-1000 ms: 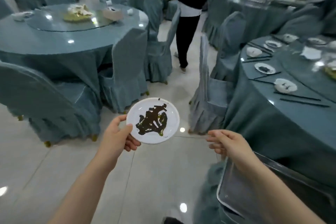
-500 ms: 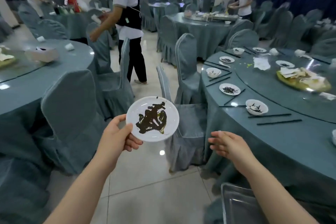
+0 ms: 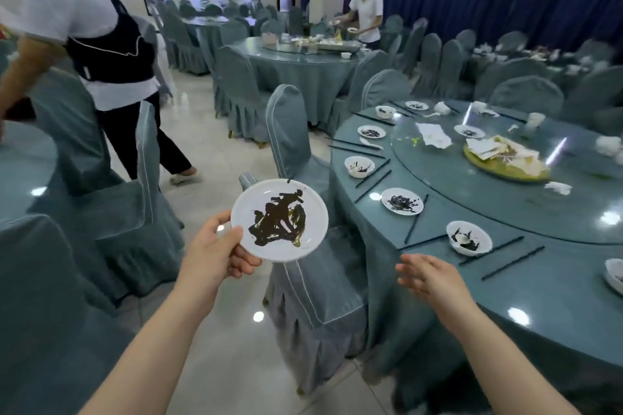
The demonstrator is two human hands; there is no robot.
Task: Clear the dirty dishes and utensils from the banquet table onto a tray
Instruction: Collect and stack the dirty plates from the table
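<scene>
My left hand (image 3: 215,251) grips the rim of a small white plate (image 3: 305,212) smeared with dark sauce, held over the floor beside a covered chair. My right hand (image 3: 429,276) hovers empty with loose, straight fingers at the near edge of the round banquet table (image 3: 539,290). On the table lie a dirty plate (image 3: 402,200), a dirty bowl (image 3: 468,237), another bowl (image 3: 359,166), several more small dishes further back, and black chopsticks (image 3: 512,262). No tray is in view.
A covered chair (image 3: 303,152) stands between me and the table. A glass turntable (image 3: 472,172) carries a yellow platter of scraps (image 3: 505,158) and napkins. A person in a dark apron (image 3: 101,44) walks at the left. Another person stands at a far table.
The view has swung right and up: the left table has slid out, the banquet table fills the right, and the tray has left the frame. My hands keep their pose.
</scene>
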